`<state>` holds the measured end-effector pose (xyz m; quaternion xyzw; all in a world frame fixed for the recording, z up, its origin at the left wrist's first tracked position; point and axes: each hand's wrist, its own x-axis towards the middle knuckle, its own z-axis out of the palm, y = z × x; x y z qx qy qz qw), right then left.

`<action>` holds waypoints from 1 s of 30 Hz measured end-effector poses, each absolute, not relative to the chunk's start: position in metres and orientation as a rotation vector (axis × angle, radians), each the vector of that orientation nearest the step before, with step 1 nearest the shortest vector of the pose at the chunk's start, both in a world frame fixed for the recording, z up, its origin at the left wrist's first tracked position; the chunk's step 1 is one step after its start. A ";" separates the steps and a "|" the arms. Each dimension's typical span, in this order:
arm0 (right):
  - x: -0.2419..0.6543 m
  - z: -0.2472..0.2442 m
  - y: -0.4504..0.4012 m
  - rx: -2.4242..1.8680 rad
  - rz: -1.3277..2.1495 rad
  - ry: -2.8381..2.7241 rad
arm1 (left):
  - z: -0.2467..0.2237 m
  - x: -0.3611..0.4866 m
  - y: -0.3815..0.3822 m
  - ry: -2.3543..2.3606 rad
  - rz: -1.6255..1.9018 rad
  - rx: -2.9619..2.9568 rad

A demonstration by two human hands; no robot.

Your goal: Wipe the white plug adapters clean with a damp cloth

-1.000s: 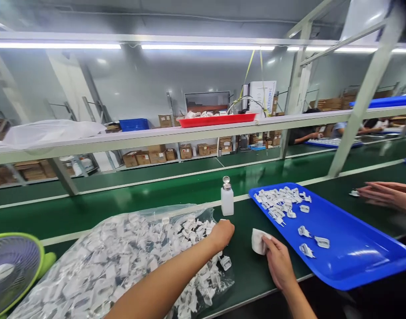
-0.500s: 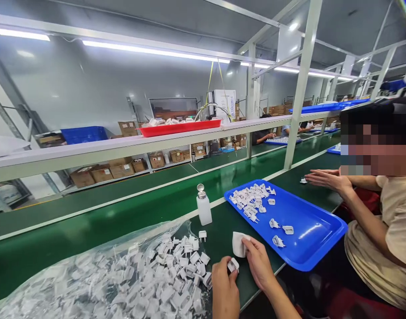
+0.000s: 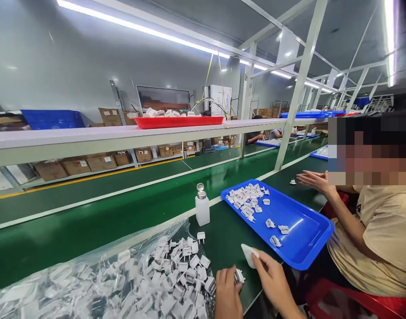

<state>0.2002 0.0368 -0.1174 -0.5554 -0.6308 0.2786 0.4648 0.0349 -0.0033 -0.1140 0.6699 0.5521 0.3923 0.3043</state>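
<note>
Head view: a white plug piece (image 3: 239,276) was pinched in the closed left hand (image 3: 227,294), at six o'clock, presented for wiping. A white cloth pad (image 3: 249,255) was gripped by the right hand (image 3: 275,283), just beside it; the blue tray (image 3: 309,248) lay at three o'clock.

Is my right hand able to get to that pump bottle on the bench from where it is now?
Probably yes. The right hand holds a white pad, and bare green bench lies between it and the pump bottle.
</note>
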 end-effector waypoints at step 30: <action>0.209 -0.071 -0.044 -1.426 1.251 -0.941 | -0.057 0.044 -0.061 0.940 1.578 1.102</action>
